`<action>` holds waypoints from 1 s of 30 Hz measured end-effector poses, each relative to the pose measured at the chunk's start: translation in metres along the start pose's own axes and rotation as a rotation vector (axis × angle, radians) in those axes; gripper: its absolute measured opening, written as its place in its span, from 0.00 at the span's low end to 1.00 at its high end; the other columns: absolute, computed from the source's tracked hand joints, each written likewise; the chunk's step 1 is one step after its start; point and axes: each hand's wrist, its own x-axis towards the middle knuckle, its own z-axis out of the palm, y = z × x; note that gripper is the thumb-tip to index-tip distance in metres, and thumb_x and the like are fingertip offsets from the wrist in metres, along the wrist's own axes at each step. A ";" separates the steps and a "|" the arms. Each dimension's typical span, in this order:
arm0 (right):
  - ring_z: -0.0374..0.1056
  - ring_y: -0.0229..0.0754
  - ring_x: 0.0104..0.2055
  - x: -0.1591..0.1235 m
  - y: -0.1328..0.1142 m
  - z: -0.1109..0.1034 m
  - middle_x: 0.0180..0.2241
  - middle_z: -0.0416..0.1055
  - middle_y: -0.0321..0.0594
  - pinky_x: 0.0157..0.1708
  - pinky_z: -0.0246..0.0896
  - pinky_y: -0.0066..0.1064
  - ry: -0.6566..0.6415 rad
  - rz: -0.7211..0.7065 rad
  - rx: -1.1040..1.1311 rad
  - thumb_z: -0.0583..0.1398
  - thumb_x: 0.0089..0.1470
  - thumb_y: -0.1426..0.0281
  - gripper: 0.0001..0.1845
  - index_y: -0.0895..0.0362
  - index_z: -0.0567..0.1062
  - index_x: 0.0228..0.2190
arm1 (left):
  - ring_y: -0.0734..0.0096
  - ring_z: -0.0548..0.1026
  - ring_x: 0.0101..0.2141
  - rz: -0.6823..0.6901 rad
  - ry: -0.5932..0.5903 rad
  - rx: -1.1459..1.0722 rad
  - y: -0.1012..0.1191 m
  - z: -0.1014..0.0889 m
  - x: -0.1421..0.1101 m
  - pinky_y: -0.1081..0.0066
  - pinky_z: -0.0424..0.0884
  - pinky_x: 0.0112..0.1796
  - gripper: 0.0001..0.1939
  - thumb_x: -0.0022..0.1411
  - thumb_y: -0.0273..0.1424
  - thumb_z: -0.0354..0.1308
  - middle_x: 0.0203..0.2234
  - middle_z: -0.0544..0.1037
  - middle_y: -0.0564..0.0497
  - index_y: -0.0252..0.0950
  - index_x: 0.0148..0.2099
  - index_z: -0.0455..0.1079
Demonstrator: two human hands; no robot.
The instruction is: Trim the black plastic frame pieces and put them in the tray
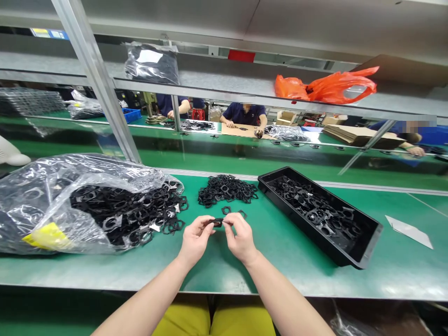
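Between my two hands is a small black ring-shaped part (218, 223), seen nearly edge-on above the green tabletop. My left hand (196, 238) pinches its left end with thumb and fingers. On the right end, my right hand (240, 236) is closed in the same way. Just beyond my fingers, a loose black ring part (226, 210) lies flat on the table. Behind it is a pile of similar black parts (227, 190). Whether more than one part is between my fingers I cannot tell.
A clear plastic bag (45, 186) spilling black parts lies to the left. On the right stands a black tray (315, 228) with more parts; a white sheet (409, 231) lies beyond it. A metal post (94, 74) rises at left. Co-workers sit across a green conveyor (210, 156).
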 end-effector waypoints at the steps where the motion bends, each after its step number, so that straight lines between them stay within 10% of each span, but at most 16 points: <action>1: 0.65 0.44 0.35 0.000 0.000 0.000 0.32 0.69 0.43 0.37 0.64 0.37 0.003 0.009 0.001 0.54 0.56 0.76 0.06 0.56 0.70 0.33 | 0.68 0.78 0.34 0.001 0.005 -0.001 0.001 0.000 0.000 0.71 0.79 0.33 0.08 0.57 0.32 0.60 0.33 0.77 0.51 0.36 0.40 0.72; 30: 0.63 0.39 0.27 0.005 0.004 -0.003 0.25 0.67 0.39 0.28 0.61 0.30 -0.086 0.084 -0.034 0.53 0.58 0.73 0.09 0.57 0.71 0.28 | 0.66 0.77 0.36 0.131 -0.073 0.317 0.000 -0.007 0.003 0.69 0.76 0.36 0.09 0.59 0.31 0.58 0.35 0.78 0.48 0.37 0.42 0.72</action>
